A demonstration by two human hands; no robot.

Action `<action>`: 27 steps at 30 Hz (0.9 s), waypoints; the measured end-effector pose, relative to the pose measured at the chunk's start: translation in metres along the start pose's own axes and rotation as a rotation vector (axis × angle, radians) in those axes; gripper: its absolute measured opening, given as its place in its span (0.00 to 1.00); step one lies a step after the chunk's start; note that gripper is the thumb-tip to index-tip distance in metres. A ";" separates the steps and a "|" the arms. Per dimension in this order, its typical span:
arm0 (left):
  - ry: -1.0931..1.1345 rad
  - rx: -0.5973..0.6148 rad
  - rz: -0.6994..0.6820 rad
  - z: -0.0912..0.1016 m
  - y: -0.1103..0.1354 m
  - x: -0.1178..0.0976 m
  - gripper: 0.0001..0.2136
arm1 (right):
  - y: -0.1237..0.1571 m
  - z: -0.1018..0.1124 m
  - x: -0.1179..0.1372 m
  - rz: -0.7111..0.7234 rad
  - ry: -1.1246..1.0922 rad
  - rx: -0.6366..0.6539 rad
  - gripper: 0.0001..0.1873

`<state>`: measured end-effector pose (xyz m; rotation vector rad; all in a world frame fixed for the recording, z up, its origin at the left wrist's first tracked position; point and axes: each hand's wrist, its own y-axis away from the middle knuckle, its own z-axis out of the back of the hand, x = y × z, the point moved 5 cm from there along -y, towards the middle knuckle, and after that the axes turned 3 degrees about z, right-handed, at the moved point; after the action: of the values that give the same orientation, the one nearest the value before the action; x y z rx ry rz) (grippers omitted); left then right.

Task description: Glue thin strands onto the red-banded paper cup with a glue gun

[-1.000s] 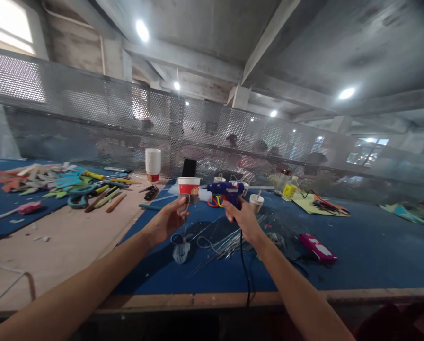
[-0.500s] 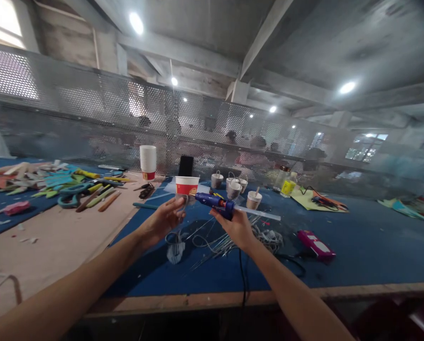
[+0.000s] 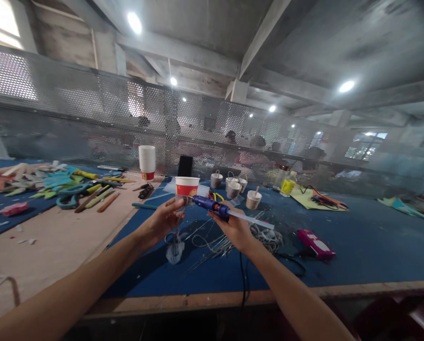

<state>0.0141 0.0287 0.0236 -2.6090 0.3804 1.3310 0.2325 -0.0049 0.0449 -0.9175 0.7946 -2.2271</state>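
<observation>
The long work table point(image 3: 357, 255), covered in blue mat, runs across the room in front of a mesh screen point(image 3: 73, 118), and other people sit behind that screen. Both of the person's arms reach out over the near edge, forearms angled in so the hands meet above a tangle of wires point(image 3: 212, 244).

The right hand point(image 3: 235, 229) is closed around the grip of a blue glue gun point(image 3: 210, 206), palm turned up and wrist cocked. The gun is held up off the mat. Its long axis lies nearly level and crosswise, with the nozzle pointing to the person's left and a pale glue stick point(image 3: 251, 219) jutting out the back to the right. Its black cord point(image 3: 243, 274) drops from the hand over the table edge.

The left hand point(image 3: 162, 222) is just beside the nozzle, a little below it, and is the hand the tip aims at. Its fingers are curled with thumb and fingertips pinched on a small piece point(image 3: 181, 202), pale and too blurred to name. I cannot tell whether the nozzle touches it.

Just behind the hands stands a red and white paper cup point(image 3: 187, 185), and a pink gadget point(image 3: 314, 242) lies well off to the right.
</observation>
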 end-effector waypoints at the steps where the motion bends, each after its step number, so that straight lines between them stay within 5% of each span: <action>1: -0.003 0.000 0.000 0.000 0.000 0.000 0.11 | 0.001 0.001 0.002 0.005 0.031 0.002 0.14; 27: -0.027 0.043 -0.030 0.001 -0.003 0.001 0.14 | 0.002 0.005 0.009 0.004 0.180 0.049 0.10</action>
<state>0.0144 0.0314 0.0223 -2.5493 0.3596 1.3322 0.2311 -0.0143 0.0499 -0.6991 0.8165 -2.3391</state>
